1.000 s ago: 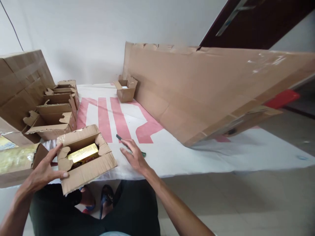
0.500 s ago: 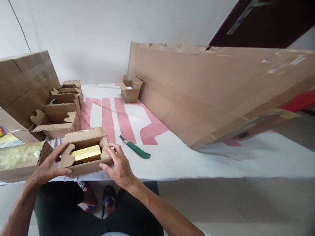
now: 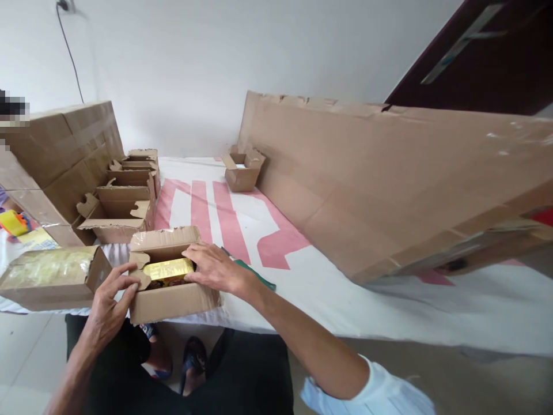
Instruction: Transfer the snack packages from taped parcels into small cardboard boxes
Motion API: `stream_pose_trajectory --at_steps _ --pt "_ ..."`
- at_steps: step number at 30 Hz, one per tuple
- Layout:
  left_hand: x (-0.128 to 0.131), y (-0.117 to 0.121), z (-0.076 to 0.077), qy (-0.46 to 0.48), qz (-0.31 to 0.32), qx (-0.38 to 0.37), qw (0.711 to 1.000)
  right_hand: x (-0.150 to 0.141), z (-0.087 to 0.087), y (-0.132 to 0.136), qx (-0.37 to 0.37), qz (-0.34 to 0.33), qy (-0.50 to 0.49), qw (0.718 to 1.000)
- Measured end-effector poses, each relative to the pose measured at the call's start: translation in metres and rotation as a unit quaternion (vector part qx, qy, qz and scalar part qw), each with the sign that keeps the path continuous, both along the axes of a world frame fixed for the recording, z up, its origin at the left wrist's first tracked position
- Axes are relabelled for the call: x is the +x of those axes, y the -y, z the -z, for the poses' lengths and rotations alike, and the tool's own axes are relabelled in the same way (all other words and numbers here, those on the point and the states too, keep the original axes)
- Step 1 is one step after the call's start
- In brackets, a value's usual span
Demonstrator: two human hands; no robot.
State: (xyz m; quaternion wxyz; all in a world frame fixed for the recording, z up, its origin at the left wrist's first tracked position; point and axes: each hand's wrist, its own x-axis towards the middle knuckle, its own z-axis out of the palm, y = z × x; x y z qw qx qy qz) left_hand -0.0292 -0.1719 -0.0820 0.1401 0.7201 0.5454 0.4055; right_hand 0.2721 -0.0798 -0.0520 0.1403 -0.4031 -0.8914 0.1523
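Note:
A small open cardboard box (image 3: pixel 175 302) lies at the table's front edge, with a shiny gold pack (image 3: pixel 168 269) and dark round items inside. My left hand (image 3: pixel 113 297) grips the box's left end, fingers on its inner flap and thumb at the front corner. Over the right end is my right hand (image 3: pixel 211 268), fingers bent into the opening beside the gold pack. That end's flap is hidden beneath it. Behind my right wrist lies a green-handled knife (image 3: pixel 259 276), partly covered by the arm.
A taped box (image 3: pixel 52 276) stands at the left. Several open boxes (image 3: pixel 116 216) line up behind it, beside a large carton (image 3: pixel 82 144). Another small open box (image 3: pixel 242 176) sits farther back. A big cardboard sheet (image 3: pixel 367 184) leans across the right. A yellow tape roll (image 3: pixel 15 223) lies far left.
My right hand has moved from the box's outer right side to over its right end. My left fingers have shifted onto the left flap. The whole view has shifted.

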Motion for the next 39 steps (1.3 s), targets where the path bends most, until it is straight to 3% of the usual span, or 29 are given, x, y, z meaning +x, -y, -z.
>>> stream_pose_trajectory --at_steps 4,8,11,14,19,21,25,27,30,33,36,39 --pt "0.0 0.0 0.001 0.003 -0.024 0.017 1.0 -0.01 0.002 -0.005 -0.03 -0.006 0.075 0.997" --pt "0.003 -0.002 -0.002 -0.022 -0.027 0.039 0.999 -0.014 0.003 -0.002 -0.021 0.002 0.049 0.999" --pt "0.008 -0.005 -0.007 -0.042 -0.025 0.058 0.997 -0.012 -0.001 0.003 -0.002 0.016 -0.032 0.999" --pt "0.013 -0.006 -0.017 -0.056 -0.037 0.077 0.995 -0.005 -0.011 0.008 -0.031 0.036 -0.146 0.988" --pt "0.014 0.012 -0.033 -0.079 -0.059 0.039 0.994 0.011 -0.029 0.008 -0.119 0.055 -0.345 0.929" --pt "0.016 0.027 -0.034 -0.084 -0.018 0.004 0.996 0.018 -0.034 0.005 -0.155 0.063 -0.421 0.892" --pt "0.03 0.058 -0.022 -0.094 0.168 -0.088 0.977 0.026 -0.043 -0.003 -0.205 0.075 -0.53 0.819" --pt "0.039 0.069 -0.011 -0.1 0.223 -0.087 0.966 0.027 -0.045 -0.005 -0.207 0.08 -0.558 0.8" --pt "0.049 0.076 0.0 -0.131 0.243 -0.089 0.957 0.024 -0.045 -0.009 -0.203 0.091 -0.578 0.785" --pt "0.05 0.068 -0.011 -0.125 0.207 -0.102 0.965 0.022 -0.042 -0.013 -0.215 0.091 -0.584 0.777" --pt "0.042 0.047 -0.039 -0.057 0.089 -0.011 0.994 0.019 -0.044 -0.019 -0.229 0.066 -0.583 0.777" --pt "0.034 0.018 -0.065 -0.02 -0.019 0.064 0.998 0.012 -0.053 -0.026 -0.239 0.017 -0.562 0.792"
